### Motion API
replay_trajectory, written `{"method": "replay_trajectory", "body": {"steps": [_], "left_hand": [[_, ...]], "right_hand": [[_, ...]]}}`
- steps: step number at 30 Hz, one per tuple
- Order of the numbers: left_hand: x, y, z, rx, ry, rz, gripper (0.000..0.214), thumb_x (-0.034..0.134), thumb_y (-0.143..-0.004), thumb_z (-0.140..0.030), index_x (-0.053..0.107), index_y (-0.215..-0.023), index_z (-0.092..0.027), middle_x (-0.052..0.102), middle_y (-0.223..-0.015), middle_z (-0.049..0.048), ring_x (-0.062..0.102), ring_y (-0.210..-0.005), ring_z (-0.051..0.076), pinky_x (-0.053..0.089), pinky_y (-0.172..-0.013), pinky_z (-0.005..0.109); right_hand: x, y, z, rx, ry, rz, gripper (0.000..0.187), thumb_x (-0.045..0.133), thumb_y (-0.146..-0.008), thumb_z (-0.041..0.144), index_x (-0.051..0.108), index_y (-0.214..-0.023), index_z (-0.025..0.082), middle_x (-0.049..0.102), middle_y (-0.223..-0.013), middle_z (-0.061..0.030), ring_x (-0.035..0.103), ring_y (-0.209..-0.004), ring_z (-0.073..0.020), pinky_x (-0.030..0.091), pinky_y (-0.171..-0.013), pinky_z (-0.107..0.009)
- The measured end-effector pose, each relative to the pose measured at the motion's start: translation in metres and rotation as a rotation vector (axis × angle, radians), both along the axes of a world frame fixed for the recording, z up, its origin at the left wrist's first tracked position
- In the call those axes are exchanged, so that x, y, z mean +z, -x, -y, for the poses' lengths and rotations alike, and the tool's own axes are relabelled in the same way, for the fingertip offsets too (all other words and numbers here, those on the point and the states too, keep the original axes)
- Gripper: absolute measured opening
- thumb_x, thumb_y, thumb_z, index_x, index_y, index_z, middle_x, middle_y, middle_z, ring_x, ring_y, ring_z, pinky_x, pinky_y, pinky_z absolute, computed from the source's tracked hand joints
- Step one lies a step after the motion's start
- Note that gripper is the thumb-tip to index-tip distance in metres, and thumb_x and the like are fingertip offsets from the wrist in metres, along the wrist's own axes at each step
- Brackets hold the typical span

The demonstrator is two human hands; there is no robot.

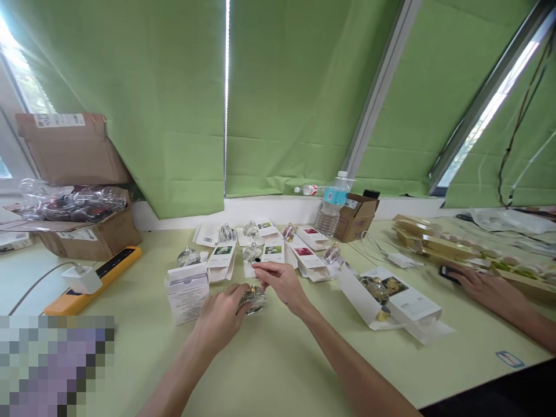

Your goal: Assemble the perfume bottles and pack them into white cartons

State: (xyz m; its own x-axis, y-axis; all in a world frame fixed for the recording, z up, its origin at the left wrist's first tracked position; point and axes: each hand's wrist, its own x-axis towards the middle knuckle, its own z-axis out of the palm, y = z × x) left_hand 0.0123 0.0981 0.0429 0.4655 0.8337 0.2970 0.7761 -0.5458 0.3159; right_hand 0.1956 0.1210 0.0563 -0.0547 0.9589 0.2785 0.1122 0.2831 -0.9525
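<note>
My left hand [222, 313] is closed round the side of a clear, ribbed glass bottle [255, 302] with a gold-coloured neck, which rests on the table. Just above that neck, my right hand [282, 284] has its thumb and fingers pinched together. A small dark round thing [257, 261] shows at its fingertips; I cannot make out what it is. Left of my hands stands a white printed box [187, 296]. Behind them lie several white boxes with flower pictures, such as the green-pictured box [222, 260], and more glass bottles, among them a clear one [252, 252].
At right, an opened white box [412, 304] lies beside a glass bottle [376, 289]. A water bottle [332, 208] and a small carton [357, 217] stand behind. Leftward are a cardboard box [102, 234] and an orange power strip [117, 263]. Another person's hand [473, 282] holds a phone.
</note>
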Motion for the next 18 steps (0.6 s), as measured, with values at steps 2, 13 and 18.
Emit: {"method": "replay_trajectory", "body": {"steps": [2,13,18], "left_hand": [[0.0,0.0,0.0,0.006,-0.004,-0.005,0.025,0.045,-0.09,-0.029,0.054,-0.114,-0.031,0.068,-0.11,0.0015,0.067,-0.088,0.023,0.041,-0.061,0.027],[-0.001,-0.001,-0.001,0.004,0.031,-0.004,0.028,0.044,-0.092,-0.031,0.052,-0.118,-0.031,0.066,-0.115,0.0011,0.066,-0.09,0.022,0.043,-0.062,0.027],[-0.001,-0.002,0.0,0.023,0.048,-0.008,0.027,0.042,-0.092,-0.031,0.052,-0.117,-0.031,0.066,-0.116,0.0008,0.067,-0.083,0.021,0.042,-0.061,0.027]], "right_hand": [[0.005,0.004,-0.007,0.028,-0.024,0.077,0.03,0.065,-0.078,0.037,0.073,-0.099,0.016,0.066,-0.071,-0.0023,0.057,-0.052,-0.0118,0.052,-0.051,-0.025],[0.004,-0.001,-0.003,-0.038,-0.046,0.053,0.023,0.067,-0.075,0.033,0.061,-0.089,0.016,0.061,-0.067,0.001,0.056,-0.05,-0.0107,0.052,-0.05,-0.024],[0.004,-0.001,0.006,-0.024,-0.067,0.111,0.024,0.065,-0.078,0.039,0.067,-0.086,0.016,0.062,-0.066,0.0,0.053,-0.046,-0.0098,0.049,-0.046,-0.024]]}}
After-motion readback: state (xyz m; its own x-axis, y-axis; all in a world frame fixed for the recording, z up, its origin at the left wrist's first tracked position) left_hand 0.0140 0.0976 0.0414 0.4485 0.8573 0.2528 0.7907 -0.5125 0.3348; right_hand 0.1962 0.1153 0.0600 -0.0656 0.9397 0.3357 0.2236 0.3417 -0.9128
